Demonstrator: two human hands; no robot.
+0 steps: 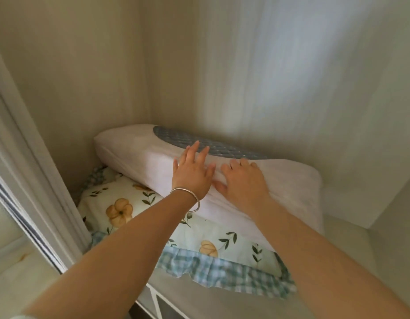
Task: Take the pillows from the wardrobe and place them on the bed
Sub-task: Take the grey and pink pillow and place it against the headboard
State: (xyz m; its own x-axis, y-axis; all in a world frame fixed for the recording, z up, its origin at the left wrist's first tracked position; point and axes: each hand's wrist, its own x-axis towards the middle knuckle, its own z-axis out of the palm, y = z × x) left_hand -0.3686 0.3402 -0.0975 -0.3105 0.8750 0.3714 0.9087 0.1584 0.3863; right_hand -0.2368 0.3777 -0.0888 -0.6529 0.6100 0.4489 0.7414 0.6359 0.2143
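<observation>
Wardrobe: we look into a pale beige wardrobe compartment [245, 65] with smooth walls; its shelf [351, 247] carries two stacked pillows toward the back left corner.
Top pillow: a long white pillow with a grey-blue quilted oval patch [139, 155] lies on top, its far edge against the back wall and its left end near the left wall.
Bottom pillow: a cream pillow printed with yellow flowers and green leaves, edged in a blue-and-white checked frill [213, 240], lies under it; its frill reaches the front edge of the shelf.
Left hand: our left hand [193, 173] is spread, fingers apart, flat on the white pillow's front face; a thin silver bangle [186, 199] circles the wrist.
Right hand: our right hand [243, 180] lies palm down just beside it, fingers curled over the pillow's top edge, thumb pressed into the front.
Grip: neither hand has closed round the fabric.
</observation>
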